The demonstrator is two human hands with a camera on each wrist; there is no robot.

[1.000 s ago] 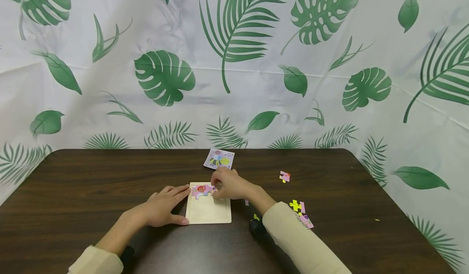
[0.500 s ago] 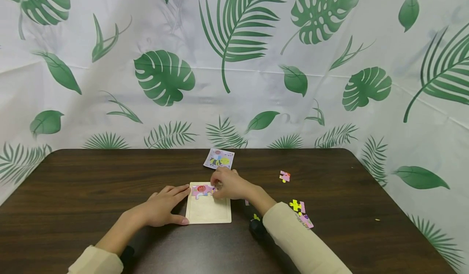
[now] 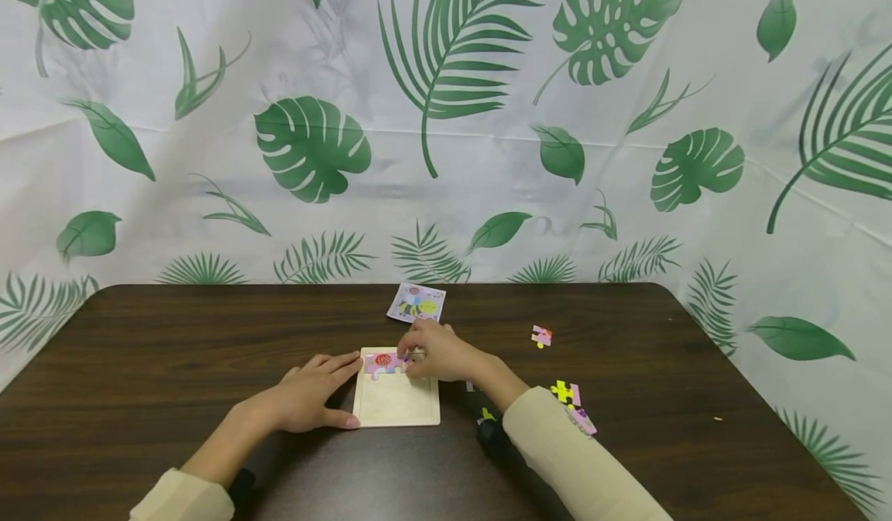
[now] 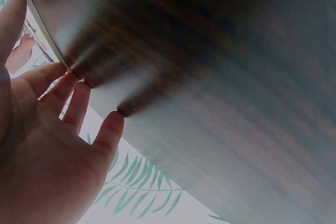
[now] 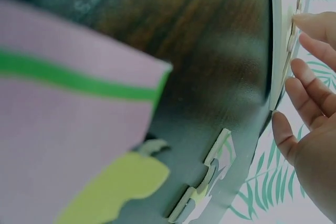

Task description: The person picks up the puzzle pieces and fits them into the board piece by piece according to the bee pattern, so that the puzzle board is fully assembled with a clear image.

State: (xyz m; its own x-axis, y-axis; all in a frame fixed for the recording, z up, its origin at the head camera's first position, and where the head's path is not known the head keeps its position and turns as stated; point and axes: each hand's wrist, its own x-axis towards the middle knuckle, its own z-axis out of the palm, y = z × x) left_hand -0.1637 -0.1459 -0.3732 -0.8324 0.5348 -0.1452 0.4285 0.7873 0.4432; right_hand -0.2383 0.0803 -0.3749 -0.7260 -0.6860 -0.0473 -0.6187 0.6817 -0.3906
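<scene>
"Where's the puzzle tray (image 3: 397, 406) from where you're standing?"

"On the desk (image 3: 313, 474), in front of the person, between the two hands. Its near part is bare pale wood, and a strip of joined pieces (image 3: 383, 361), pink with a round red patch, runs along the far side from the left corner."

"And the left hand (image 3: 309, 393)?"

"Spread, palm down. The fingertips reach the tray's left edge toward the far corner, and the thumb touches the near left corner."

"What about the right hand (image 3: 440, 351)?"

"Over the far right part of the tray, fingers bent, thumb and forefinger down at the right end of that strip. Pinching a piece or only pressing one, I can't tell; the hand covers that corner."

"There's a card (image 3: 416, 303) too."

"Just beyond the tray, with a yellow bee on it. Off to the right are loose bits: a pink piece (image 3: 541, 336) lying alone farther back, then a yellow piece (image 3: 560, 390) near the beige sleeve (image 3: 585, 463)."

"Something yellow peeks out by the right wrist."

"Another piece (image 3: 485, 413), partly hidden. Behind the desk hangs a white cloth (image 3: 481, 166) printed with green leaves."
</scene>
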